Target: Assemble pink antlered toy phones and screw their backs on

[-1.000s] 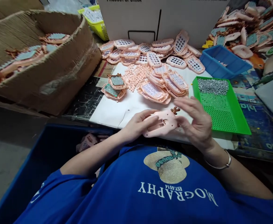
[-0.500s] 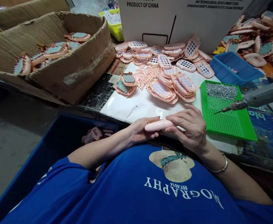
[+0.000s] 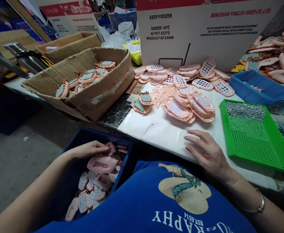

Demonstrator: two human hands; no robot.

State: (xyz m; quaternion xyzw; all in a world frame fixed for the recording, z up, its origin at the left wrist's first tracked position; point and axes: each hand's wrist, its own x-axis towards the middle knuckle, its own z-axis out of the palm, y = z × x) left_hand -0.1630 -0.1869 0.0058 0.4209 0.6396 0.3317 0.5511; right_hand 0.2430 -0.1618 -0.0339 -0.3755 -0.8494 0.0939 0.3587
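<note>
My left hand point(image 3: 93, 149) is over the dark blue bin point(image 3: 76, 137) at lower left. Its fingers are stretched out to the right, thumb side partly hidden, with nothing visible gripped. Just below the fingertips, apart from them, is a smooth pink oval casing point(image 3: 102, 164) with a long slot. Under it in the bin lie several pink casings with keypad-like faces point(image 3: 83, 200). My right hand point(image 3: 206, 152) hovers at the front edge of the white work surface point(image 3: 154, 136), fingers spread and holding nothing. Stacked pink casing halves point(image 3: 178, 108) lie beyond it.
A green tray point(image 3: 256, 139) of small metal screws stands at right, a blue basket point(image 3: 260, 85) behind it. Small pink pieces point(image 3: 161, 95) are heaped beside two casings with circuit boards point(image 3: 142, 103). A cardboard box point(image 3: 103, 94) of parts stands left; a white carton point(image 3: 192, 35) stands behind.
My left hand has moved from the front of my body to the bin and let go of the pink casing. My right hand has come off it and opened. The view has shifted.
</note>
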